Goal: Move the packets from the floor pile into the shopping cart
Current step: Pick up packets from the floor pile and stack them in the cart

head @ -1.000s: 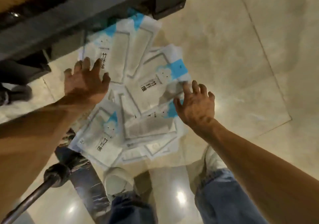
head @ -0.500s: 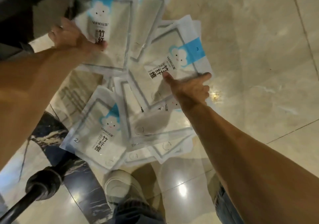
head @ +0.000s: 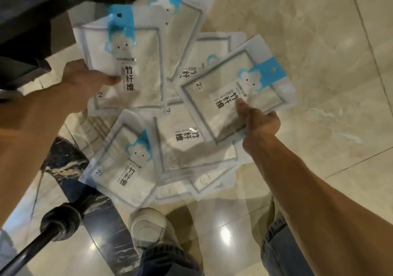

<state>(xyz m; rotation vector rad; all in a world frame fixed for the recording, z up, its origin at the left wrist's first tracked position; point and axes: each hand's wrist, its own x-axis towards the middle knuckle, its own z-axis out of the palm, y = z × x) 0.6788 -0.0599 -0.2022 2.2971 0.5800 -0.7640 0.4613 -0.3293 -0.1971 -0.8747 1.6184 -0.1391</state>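
Both hands had gone from reaching to gripping, the left hand [head: 85,79] pinching one packet [head: 125,62] and the right hand [head: 258,122] clamping another packet [head: 231,92], so each wanted lifting flat clear of the pile [head: 176,148].

Left hand [head: 85,79] out at upper left, forearm bare, thumb lying flat across face of packet [head: 125,62], remaining fingers hidden beneath it, gripping. Right hand [head: 258,122] extended forward from lower right, forearm bare and nearly straight, thumb pressed on top of second packet [head: 234,92], fingers curled under its near edge, pinching. Hands well apart. Denim-clad legs and pale shoe [head: 152,231] below.
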